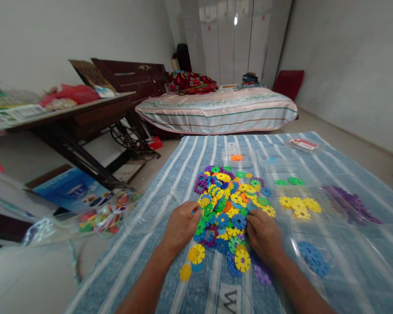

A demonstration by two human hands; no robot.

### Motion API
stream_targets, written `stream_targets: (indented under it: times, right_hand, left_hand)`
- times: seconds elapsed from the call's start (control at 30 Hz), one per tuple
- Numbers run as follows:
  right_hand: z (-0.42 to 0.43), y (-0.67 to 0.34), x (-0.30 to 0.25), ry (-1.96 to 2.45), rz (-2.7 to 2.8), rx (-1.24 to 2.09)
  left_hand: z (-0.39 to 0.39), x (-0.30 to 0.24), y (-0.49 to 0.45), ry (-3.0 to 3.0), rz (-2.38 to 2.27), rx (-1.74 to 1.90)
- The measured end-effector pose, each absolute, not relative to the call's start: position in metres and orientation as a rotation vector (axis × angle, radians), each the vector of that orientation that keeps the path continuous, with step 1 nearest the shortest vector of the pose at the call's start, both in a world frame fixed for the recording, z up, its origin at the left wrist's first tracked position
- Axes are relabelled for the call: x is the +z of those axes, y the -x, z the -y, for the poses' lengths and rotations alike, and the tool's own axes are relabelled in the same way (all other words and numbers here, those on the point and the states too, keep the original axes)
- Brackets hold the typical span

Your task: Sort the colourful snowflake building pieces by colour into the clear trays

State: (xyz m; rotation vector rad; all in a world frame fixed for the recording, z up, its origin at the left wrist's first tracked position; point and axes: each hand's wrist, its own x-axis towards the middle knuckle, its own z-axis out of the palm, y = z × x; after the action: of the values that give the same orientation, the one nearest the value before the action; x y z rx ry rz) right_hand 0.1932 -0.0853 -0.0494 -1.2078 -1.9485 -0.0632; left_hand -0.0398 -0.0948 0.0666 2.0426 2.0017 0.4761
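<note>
A heap of notched plastic snowflake discs [229, 198] in yellow, blue, green, purple and orange lies on the striped cloth between my hands. My left hand [181, 224] is at the heap's left edge, fingers closed, with a bit of a blue snowflake disc showing between them. On the right edge, my right hand [263, 233] has its fingers curled against the discs; what they hold is hidden. Loose yellow discs [198, 254] lie nearest me. Clear plastic boxes at the right hold sorted discs: yellow discs [300, 206], green discs [294, 180], purple discs [352, 203] and blue discs [313, 258].
Orange discs [236, 158] sit in a small clear box at the back. A clear packet with a red label [304, 144] lies at the far right corner. Beyond are a bed [216, 109] and, to the left, a cluttered sewing table [68, 111]. Bags stand on the floor.
</note>
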Motion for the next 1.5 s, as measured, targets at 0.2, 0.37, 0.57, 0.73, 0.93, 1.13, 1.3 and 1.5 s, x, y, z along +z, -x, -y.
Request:
stream_targets:
  times: [0.2,0.37,0.57,0.73,0.93,1.13,1.3,1.5]
  right_hand:
    - [0.086,-0.196,-0.054,1.201,1.952,-0.077]
    - [0.088,-0.196,-0.052,1.215,1.953,-0.126]
    - [0.089,-0.197,-0.052,1.217,1.954,-0.108]
    - [0.089,-0.197,-0.053,1.233,1.961,-0.129]
    - [0.088,-0.198,-0.054,1.229,1.966,-0.116]
    - [0.088,-0.198,-0.054,1.223,1.956,-0.124]
    - [0.092,-0.194,-0.043,1.150,1.893,-0.190]
    - [0.127,-0.162,-0.004,0.830,1.935,-0.057]
  left_hand:
    - [0.133,0.054,0.065,-1.873,-2.098,0.342]
    - [0.155,0.050,0.062,-1.798,-2.063,0.161]
    - [0.170,0.048,0.059,-1.769,-2.016,0.084]
    - [0.172,0.041,0.054,-1.794,-2.015,0.044]
    - [0.166,0.036,0.048,-1.782,-2.009,0.123]
    - [0.165,0.034,0.048,-1.655,-1.973,0.315]
    - [0.169,0.034,0.048,-1.510,-1.859,0.498]
    - [0.174,0.035,0.041,-1.519,-1.789,0.566]
